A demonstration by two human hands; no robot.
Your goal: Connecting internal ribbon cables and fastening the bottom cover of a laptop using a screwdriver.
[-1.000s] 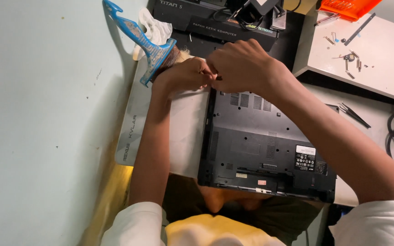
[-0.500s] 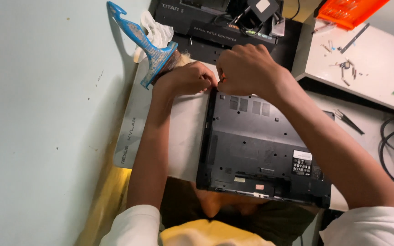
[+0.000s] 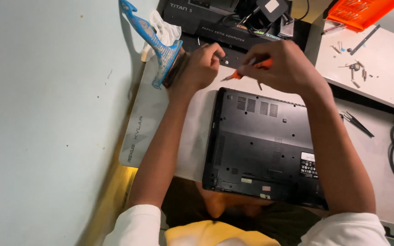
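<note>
Screwdriver (image 3: 247,69) — in right grip (image 3: 281,64).

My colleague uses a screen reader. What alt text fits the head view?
A person's right hand holds an orange-handled screwdriver above the far edge of an upturned black laptop, with the left hand close beside the tip. The laptop lies on a white mat; a blue brush stands at the left.

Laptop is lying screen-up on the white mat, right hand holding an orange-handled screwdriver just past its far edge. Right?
Not quite. In the head view the black laptop lies bottom-up on the white mat: its vents, label and underside panel face the camera, no screen shows. The rest holds: the right hand grips the orange-handled screwdriver just past the laptop's far edge.
</note>
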